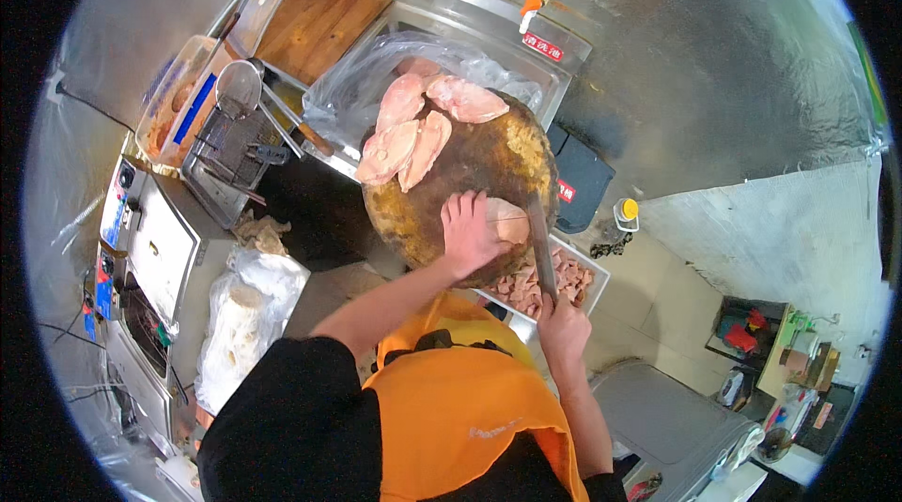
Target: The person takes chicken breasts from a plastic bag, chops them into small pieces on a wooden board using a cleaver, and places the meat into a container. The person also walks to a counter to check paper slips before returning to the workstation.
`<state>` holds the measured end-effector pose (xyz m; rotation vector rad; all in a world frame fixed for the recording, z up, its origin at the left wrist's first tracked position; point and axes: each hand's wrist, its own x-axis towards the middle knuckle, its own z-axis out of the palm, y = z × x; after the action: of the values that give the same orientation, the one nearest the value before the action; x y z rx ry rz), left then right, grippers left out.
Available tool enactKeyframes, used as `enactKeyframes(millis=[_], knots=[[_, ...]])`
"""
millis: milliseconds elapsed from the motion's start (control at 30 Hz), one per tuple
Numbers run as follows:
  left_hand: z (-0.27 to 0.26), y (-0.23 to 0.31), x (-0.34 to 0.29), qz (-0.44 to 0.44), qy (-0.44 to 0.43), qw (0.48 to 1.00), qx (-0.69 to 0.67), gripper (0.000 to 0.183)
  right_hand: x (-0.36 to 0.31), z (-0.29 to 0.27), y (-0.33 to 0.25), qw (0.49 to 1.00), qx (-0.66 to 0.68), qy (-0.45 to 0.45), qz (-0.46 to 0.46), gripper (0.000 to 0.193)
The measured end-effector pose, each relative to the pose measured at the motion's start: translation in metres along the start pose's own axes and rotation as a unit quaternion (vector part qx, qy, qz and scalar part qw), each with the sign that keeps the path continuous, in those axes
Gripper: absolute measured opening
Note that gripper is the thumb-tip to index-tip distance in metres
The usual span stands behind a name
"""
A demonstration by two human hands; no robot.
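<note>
My left hand (469,237) lies on the round wooden chopping block (474,168), its fingers over the left side of a pale raw chicken breast (508,222) and holding it down. In my right hand (563,323) is the handle of a long-bladed knife (542,253). The blade stands along the right side of that breast, near the block's right edge. Several more raw chicken breasts (402,140) lie at the block's far left. Below the block's near right edge, a white-rimmed tray (598,288) holds many small chunks of cut chicken (567,274).
Beyond the block, a clear plastic bag (352,79) with more meat lies on the steel sink (432,8). To the left stand a strainer (239,86), a wire basket and a plastic tub (169,107). A dark lidded bin (584,178) is on the floor at right.
</note>
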<state>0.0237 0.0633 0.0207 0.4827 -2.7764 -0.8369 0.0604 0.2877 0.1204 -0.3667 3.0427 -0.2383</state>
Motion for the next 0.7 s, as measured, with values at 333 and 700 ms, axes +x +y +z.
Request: enactKeyframes(millis=[333,700], knots=[[-0.026,-0.044,0.030,0.325,-0.094,0.938,-0.078,0.043,0.021,-0.022,-0.024,0.994,0.005,-0.005,-0.111,0.031],[-0.018,-0.039,0.033,0.293,-0.078,0.945,-0.126,0.042,0.058,-0.009,-0.046,0.989,0.018,-0.096,-0.112,0.029]])
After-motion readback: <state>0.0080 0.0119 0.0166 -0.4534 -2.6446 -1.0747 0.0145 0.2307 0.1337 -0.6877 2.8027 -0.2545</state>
